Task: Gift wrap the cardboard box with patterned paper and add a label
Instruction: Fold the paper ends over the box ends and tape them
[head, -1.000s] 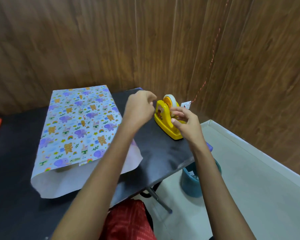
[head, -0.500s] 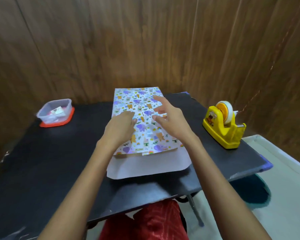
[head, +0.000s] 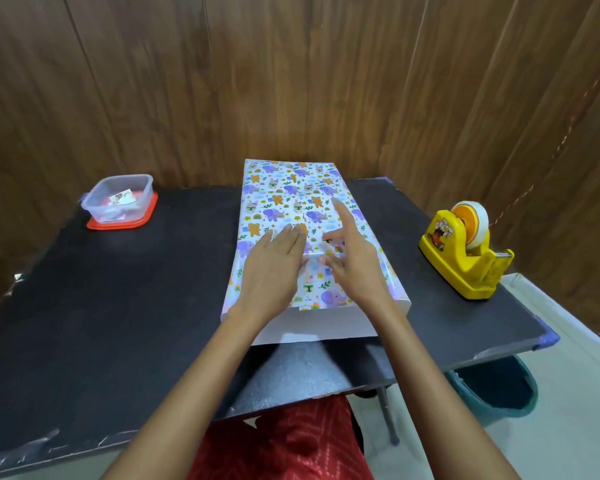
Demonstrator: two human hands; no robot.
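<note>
The patterned paper (head: 291,202), printed with purple and orange animals, lies folded over the box in the middle of the black table (head: 118,323). The box itself is hidden under it. The paper's white underside (head: 312,327) sticks out at the near end. My left hand (head: 274,268) lies flat on the paper, its fingers straight and pressing beside the seam. Just right of the seam, my right hand (head: 352,261) rests on the paper with the index finger stretched forward and the thumb spread. I cannot tell whether tape is under its fingers.
A yellow tape dispenser (head: 465,254) stands on the table's right side. At the back left is a clear plastic container (head: 120,200) on a red lid, with small printed labels inside. A teal bin (head: 496,389) sits on the floor under the right edge. Wooden walls close the back.
Both hands left the tape dispenser and came to the paper. The view swung left, so the paper is now centred, and the hands have settled on the seam.
</note>
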